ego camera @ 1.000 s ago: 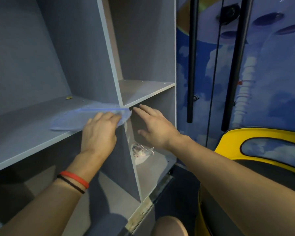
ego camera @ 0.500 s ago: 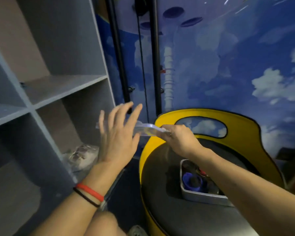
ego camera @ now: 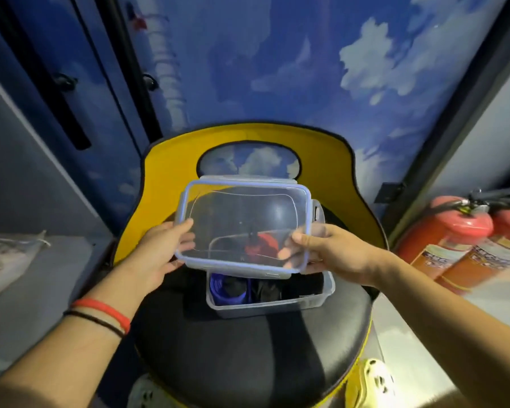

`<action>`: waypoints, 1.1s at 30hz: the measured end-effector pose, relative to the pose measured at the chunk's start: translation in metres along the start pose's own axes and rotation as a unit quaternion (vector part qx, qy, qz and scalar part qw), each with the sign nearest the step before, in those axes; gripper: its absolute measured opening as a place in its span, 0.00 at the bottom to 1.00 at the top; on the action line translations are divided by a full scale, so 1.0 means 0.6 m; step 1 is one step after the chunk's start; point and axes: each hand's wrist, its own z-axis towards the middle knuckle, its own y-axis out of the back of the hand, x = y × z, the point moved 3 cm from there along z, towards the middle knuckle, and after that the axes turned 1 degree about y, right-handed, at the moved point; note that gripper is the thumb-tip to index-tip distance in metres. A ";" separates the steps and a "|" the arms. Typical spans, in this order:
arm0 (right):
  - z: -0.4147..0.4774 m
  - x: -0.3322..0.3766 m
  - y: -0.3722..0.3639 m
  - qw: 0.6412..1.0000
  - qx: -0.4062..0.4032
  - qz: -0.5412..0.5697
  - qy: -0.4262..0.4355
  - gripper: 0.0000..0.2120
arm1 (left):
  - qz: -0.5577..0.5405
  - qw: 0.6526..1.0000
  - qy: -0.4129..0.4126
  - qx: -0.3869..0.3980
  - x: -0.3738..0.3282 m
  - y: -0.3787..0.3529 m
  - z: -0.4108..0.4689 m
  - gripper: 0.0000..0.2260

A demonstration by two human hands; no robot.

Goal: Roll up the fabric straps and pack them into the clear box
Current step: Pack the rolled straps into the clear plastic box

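A clear lid with a blue seal hangs tilted just above the clear box, which stands on the black seat of a yellow-backed chair. My left hand grips the lid's left edge and my right hand grips its right edge. Inside the box lie rolled straps: a blue roll at the left, a black one beside it, and a red one seen through the lid.
The chair's yellow backrest rises behind the box. Two red fire extinguishers lean at the right. A grey shelf at the left carries a crumpled plastic bag. A sky-painted wall fills the back.
The lid came off the grey shelf at the left, passed to my right hand, and now both hands hold it over the box. My view swung right to the chair.
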 end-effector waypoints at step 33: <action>0.004 -0.112 0.056 0.954 -0.267 -0.127 -0.040 0.16 | 0.129 0.991 0.027 0.027 0.081 -0.044 -0.033 0.09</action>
